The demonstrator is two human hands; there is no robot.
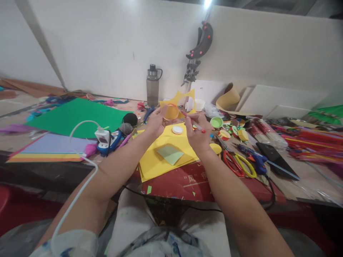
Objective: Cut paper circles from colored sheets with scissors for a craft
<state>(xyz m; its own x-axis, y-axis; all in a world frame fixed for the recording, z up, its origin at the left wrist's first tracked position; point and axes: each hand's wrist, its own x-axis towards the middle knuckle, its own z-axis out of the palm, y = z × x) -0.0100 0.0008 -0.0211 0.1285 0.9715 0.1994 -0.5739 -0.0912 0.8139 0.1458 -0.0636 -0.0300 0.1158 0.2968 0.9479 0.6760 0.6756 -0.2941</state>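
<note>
My left hand (pixel 158 120) is closed on a yellow craft sheet (pixel 191 93) with pieces cut out of its edge, raised above the table. A round orange-rimmed piece (pixel 170 112) lies against that sheet by my left fingers; its exact kind is unclear. In my right hand (pixel 197 131) is a slim pen (pixel 198 126) with red ends, its tip close to the sheet. Below both hands are a white round lid (pixel 177 130), stacked yellow sheets (pixel 150 160) and a pale green square (pixel 170 154).
A grey bottle (pixel 152 87) stands by the wall. Scissors (pixel 235 163), a blue glue gun (pixel 257 162) and a black phone (pixel 277 160) lie at right. Green sheet (pixel 77 117), white plug (pixel 102 137) and its cable are at left. A green cup (pixel 216 122) sits beyond my right hand.
</note>
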